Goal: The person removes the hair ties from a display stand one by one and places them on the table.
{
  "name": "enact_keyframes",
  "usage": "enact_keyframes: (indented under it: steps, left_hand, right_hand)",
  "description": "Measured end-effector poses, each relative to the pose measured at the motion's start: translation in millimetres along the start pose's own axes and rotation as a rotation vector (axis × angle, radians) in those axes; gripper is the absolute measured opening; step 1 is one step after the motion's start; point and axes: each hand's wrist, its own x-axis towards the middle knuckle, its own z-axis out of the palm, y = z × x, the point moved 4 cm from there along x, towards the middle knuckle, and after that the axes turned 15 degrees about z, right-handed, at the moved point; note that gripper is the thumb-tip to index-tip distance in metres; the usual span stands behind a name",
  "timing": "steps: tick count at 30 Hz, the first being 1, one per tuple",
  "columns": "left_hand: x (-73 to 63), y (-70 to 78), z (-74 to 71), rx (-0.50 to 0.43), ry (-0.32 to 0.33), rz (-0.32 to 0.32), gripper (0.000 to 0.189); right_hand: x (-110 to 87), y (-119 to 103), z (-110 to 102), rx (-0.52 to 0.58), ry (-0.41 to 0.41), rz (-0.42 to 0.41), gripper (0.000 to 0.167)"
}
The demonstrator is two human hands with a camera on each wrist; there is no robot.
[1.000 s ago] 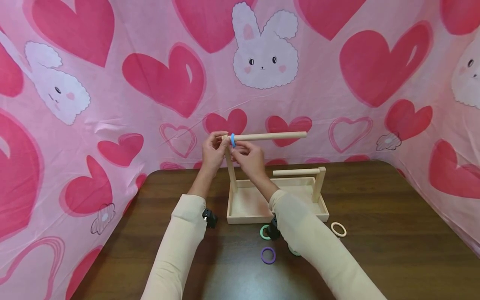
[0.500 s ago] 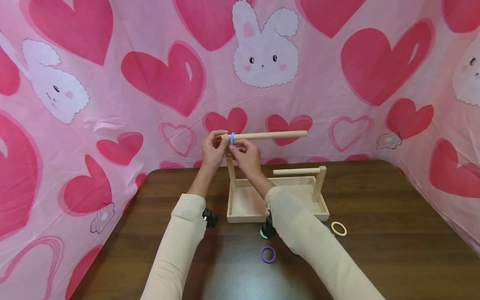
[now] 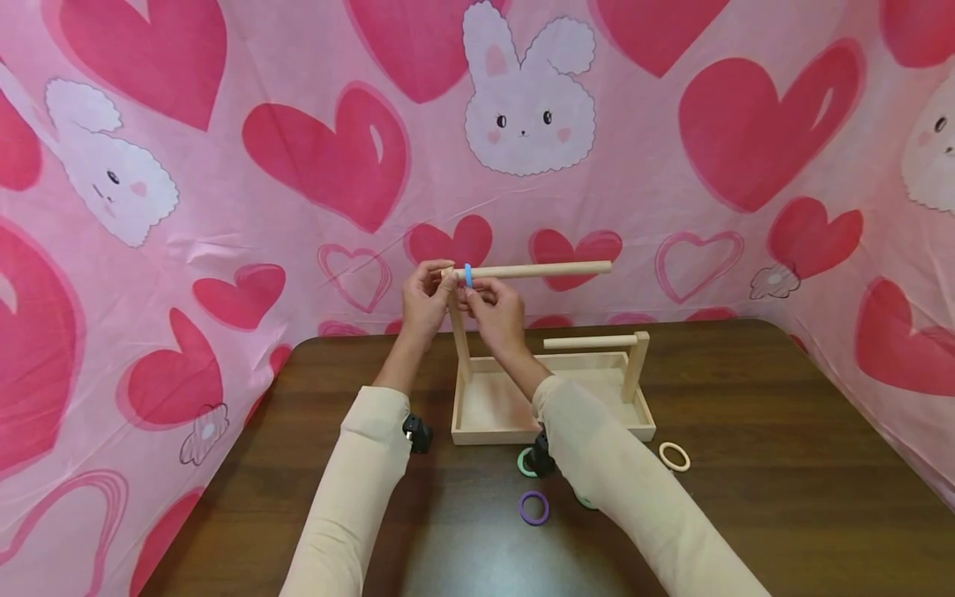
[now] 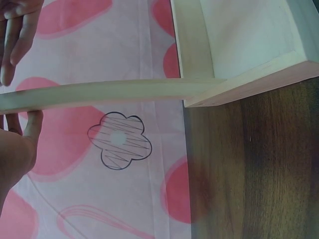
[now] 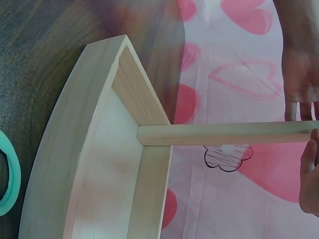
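Observation:
A light blue ring (image 3: 467, 274) hangs around the upper wooden rod (image 3: 545, 269), close to the tall post (image 3: 458, 336). My right hand (image 3: 498, 317) pinches the lower part of that ring. The left hand (image 3: 424, 305) grips the top of the post, where the rod joins it. In the left wrist view, fingers of the left hand (image 4: 17, 154) touch the post (image 4: 109, 92). The right wrist view catches only part of the right hand (image 5: 310, 174) beside the post, and the ring is out of sight there.
The post rises from a shallow wooden tray (image 3: 496, 437) on the brown table (image 3: 358, 514). A shorter post (image 3: 634, 369) with a lower rod (image 3: 589, 342) stands at its right end. A purple ring (image 3: 522, 518), mint green ring (image 3: 521, 464) and cream ring (image 3: 661, 456) lie in front.
The right hand shifts slightly left, then back right with the blue ring, which now sits a little farther from the post. My left hand stays in place.

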Motion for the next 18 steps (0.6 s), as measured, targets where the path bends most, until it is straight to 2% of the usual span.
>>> enact_keyframes:
  steps: [7,14,18]
  left_hand:
    - [-0.9,0.1,-0.2,0.011,-0.001,0.002,0.021]
    - [-0.4,-0.1,0.3,-0.032,0.0,0.021,0.02]
    - [-0.1,-0.9,-0.6,-0.04,0.001,0.014,0.02]
  right_hand:
    - [2.2,4,-7,0.022,0.003,-0.012,0.018]
    - [2.4,6,-19,0.012,-0.009,0.013,0.021]
    - [1.5,7,-26,0.036,-0.004,-0.025,0.019]
